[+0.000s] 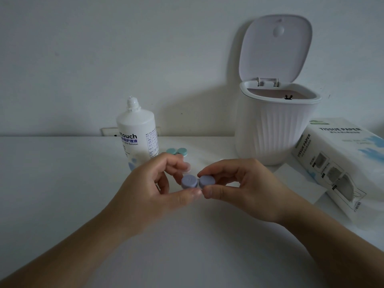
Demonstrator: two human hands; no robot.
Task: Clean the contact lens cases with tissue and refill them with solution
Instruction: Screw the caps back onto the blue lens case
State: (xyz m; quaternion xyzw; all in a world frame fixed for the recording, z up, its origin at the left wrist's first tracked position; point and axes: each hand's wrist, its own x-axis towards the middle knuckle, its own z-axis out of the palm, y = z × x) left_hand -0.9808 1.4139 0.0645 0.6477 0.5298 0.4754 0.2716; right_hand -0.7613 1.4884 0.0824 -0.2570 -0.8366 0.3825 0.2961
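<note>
White tabletop (62, 183) against a plain pale wall, seen from my head camera: I hold the purple lens case (197, 182) above the table, out in front of me, both of its caps screwed on. My left hand (153, 183) pinches the left-hand cap between thumb and curled fingers; my right hand (239, 188) pinches the right-hand cap the same way, thumb below and forefinger above.

Behind my left hand a second, green lens case (177, 151) lies on the table, just beside the solution bottle (137, 132), which stands upright with its nozzle bare. At the right stands a ribbed white bin (274, 129) with its lid tipped open, and a tissue paper box (340, 161) lies close against its right side.

By my judgement the case is light, hard plastic, stiff enough to take a firm twist but small and smooth, so apt to slip if wet. I would take each cap by its rim, bracing the other well, and keep the case level, since whether solution sits inside I cannot tell.
</note>
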